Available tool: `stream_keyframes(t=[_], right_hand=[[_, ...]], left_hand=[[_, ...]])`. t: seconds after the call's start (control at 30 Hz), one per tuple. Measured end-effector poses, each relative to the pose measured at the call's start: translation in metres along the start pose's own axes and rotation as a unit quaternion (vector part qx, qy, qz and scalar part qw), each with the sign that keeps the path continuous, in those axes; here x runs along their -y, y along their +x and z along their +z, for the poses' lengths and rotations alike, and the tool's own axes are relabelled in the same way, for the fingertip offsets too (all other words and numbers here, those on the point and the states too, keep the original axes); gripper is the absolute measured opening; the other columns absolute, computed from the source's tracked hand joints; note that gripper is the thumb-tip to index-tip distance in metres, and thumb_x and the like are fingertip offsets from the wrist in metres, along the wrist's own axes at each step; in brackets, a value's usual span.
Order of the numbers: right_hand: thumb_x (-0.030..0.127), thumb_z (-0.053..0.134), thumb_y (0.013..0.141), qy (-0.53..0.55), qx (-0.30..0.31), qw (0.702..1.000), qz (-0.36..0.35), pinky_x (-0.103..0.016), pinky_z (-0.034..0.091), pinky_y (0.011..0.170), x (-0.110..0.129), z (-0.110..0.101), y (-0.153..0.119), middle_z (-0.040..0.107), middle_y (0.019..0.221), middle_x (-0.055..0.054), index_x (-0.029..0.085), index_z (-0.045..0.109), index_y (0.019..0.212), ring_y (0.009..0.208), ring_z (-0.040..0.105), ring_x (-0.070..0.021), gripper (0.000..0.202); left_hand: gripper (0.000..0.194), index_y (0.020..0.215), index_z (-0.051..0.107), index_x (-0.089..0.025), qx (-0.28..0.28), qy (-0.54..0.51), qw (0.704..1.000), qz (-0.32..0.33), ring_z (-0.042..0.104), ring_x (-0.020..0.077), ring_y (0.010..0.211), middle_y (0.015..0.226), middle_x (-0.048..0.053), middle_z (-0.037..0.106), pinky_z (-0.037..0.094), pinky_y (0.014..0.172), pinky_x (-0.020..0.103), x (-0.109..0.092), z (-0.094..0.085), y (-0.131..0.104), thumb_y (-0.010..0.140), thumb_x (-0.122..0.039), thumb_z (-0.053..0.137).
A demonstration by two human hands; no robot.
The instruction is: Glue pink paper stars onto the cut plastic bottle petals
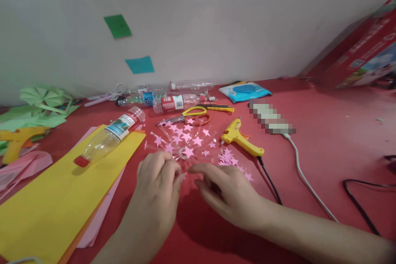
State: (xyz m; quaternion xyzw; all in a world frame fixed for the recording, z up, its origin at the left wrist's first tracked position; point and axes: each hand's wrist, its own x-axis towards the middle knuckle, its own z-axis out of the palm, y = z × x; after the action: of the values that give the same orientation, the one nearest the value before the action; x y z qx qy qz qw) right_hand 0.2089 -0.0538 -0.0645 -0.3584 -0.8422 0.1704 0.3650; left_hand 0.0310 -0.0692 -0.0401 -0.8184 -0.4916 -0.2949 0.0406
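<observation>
A cut clear plastic bottle point(181, 154), its strips splayed out like a flower, lies on the red table with pink paper stars point(188, 152) on it. My left hand point(159, 181) is closed at its near edge, thumb against the curled fingers, on what looks like a strip of it. My right hand point(229, 194) hovers just to the right, index finger stretched toward the left fingertips and the thumb apart from it. No object shows in the right fingers. A pile of loose pink stars point(227, 157) lies beyond the right hand.
A yellow glue gun point(243, 138) with a black cord lies right of the stars. Behind are scissors point(194, 112), a cutter point(218, 108), bottles point(173, 103) and a wipes pack point(244, 91). Yellow paper point(71, 189) at left bears another bottle point(108, 136). A cabled, blurred device point(270, 117) lies right.
</observation>
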Motion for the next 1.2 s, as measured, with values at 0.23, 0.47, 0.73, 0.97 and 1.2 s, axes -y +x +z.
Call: stream_keyframes(t=[0.23, 0.47, 0.73, 0.97, 1.2], right_hand=[[0.015, 0.044, 0.088, -0.010, -0.008, 1.000, -0.001, -0.020, 0.037, 0.049, -0.004, 0.000, 0.003, 0.063, 0.065, 0.000, 0.015, 0.054, 0.110, 0.049, 0.049, -0.0092, 0.024], [0.014, 0.044, 0.088, -0.031, -0.022, 0.999, -0.019, -0.019, 0.036, 0.048, -0.007, 0.000, 0.002, 0.064, 0.069, -0.001, 0.016, 0.053, 0.110, 0.047, 0.047, -0.0083, 0.024], [0.014, 0.041, 0.090, -0.063, -0.016, 0.997, -0.053, -0.022, 0.034, 0.048, -0.006, -0.002, 0.002, 0.059, 0.063, 0.002, 0.013, 0.049, 0.121, 0.047, 0.045, -0.0100, 0.032], [0.011, 0.040, 0.088, -0.048, -0.030, 0.995, -0.079, -0.022, 0.036, 0.049, -0.005, -0.004, 0.002, 0.058, 0.063, 0.002, 0.015, 0.048, 0.119, 0.049, 0.046, -0.0102, 0.033], [0.011, 0.040, 0.088, -0.032, -0.098, 0.989, -0.108, -0.019, 0.036, 0.048, -0.004, -0.027, 0.005, 0.052, 0.056, 0.006, 0.017, 0.053, 0.113, 0.046, 0.042, -0.0084, 0.029]], left_hand=[[0.006, 0.087, 0.051, -0.019, 0.015, -0.020, 1.000, 0.013, 0.049, 0.0190, 0.086, 0.091, 0.004, 0.050, 0.042, 0.076, 0.037, 0.007, -0.008, 0.005, 0.088, -0.015, 0.048], [0.010, 0.092, 0.060, -0.016, -0.047, -0.012, 0.998, 0.034, 0.054, 0.0189, 0.087, 0.091, 0.005, 0.057, 0.043, 0.080, 0.037, 0.017, -0.012, 0.009, 0.085, -0.015, 0.053], [0.010, 0.089, 0.061, -0.016, -0.088, -0.044, 0.995, 0.022, 0.058, 0.0156, 0.085, 0.088, 0.004, 0.064, 0.046, 0.079, 0.030, 0.024, -0.014, 0.011, 0.085, -0.013, 0.052], [0.008, 0.083, 0.060, -0.019, -0.121, -0.094, 0.988, -0.034, 0.060, 0.0135, 0.079, 0.083, 0.001, 0.065, 0.047, 0.075, 0.028, 0.033, -0.012, 0.012, 0.086, -0.017, 0.053], [0.008, 0.082, 0.061, -0.022, -0.180, -0.132, 0.970, -0.094, 0.060, 0.0117, 0.074, 0.078, -0.002, 0.064, 0.047, 0.066, 0.024, 0.034, -0.015, 0.013, 0.086, -0.022, 0.054]])
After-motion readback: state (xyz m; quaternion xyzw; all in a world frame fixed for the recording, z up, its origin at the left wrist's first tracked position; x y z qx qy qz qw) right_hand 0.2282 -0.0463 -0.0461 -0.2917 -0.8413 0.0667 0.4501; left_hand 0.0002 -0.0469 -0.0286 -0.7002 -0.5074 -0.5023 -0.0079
